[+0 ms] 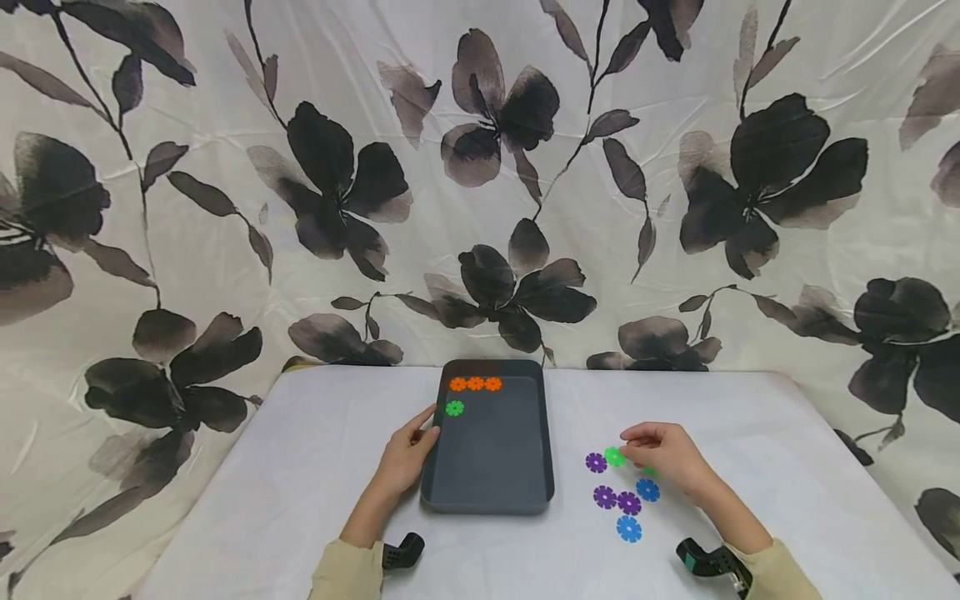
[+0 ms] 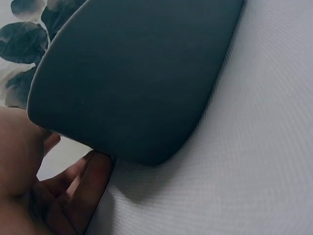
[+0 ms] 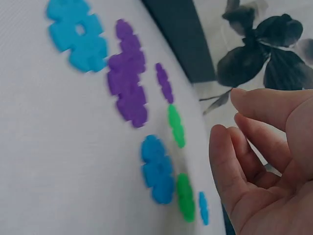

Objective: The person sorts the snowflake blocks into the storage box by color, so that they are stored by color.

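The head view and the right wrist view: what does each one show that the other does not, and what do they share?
Only the head view shows the left hand on the edge of the dark tray, with three orange pieces and a green piece inside. Only the right wrist view shows a small blue piece by the fingers. Both show the right hand, open above loose purple, blue and green pieces on the white tablecloth.

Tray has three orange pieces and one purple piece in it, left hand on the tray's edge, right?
Not quite. The single piece under the three orange pieces is green, not purple; the head view shows it. The left hand does rest on the tray's left edge.
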`<act>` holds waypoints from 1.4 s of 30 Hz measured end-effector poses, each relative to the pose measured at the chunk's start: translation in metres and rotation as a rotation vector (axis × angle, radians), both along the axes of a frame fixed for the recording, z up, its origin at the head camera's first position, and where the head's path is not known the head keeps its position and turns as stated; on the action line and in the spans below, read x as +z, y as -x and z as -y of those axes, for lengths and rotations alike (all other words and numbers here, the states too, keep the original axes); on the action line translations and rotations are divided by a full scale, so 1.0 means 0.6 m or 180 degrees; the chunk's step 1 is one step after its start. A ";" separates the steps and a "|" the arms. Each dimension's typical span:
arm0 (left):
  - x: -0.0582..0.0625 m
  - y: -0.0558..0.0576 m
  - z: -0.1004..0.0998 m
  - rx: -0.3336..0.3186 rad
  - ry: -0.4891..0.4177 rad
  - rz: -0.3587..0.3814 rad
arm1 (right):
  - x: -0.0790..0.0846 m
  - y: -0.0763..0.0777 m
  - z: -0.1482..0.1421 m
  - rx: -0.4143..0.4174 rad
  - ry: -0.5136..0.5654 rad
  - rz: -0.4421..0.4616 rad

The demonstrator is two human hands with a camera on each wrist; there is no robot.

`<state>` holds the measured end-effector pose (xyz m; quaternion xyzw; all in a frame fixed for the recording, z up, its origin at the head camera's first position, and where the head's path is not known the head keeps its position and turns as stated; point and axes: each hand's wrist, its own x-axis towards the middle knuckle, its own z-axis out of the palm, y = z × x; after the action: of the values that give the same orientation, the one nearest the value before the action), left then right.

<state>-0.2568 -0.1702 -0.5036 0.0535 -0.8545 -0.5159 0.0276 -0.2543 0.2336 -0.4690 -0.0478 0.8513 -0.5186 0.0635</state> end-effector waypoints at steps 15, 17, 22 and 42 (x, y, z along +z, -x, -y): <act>0.002 0.006 -0.002 -0.0007 0.0034 -0.0061 | -0.031 0.003 0.004 -0.0153 -0.0295 -0.0215; 0.003 0.007 -0.003 0.0009 0.0018 -0.0037 | -0.033 0.003 0.006 -0.0178 -0.0350 -0.0223; 0.006 0.005 -0.001 0.0021 0.0012 -0.0023 | -0.039 0.003 0.010 -0.0201 -0.0515 -0.0283; -0.009 -0.007 0.000 0.0006 -0.0023 -0.0104 | -0.039 0.004 0.021 -0.0193 -0.1004 -0.0374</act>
<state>-0.2529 -0.1704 -0.5089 0.0460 -0.8520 -0.5198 0.0420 -0.2569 0.2207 -0.4924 -0.0417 0.9254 -0.3766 0.0047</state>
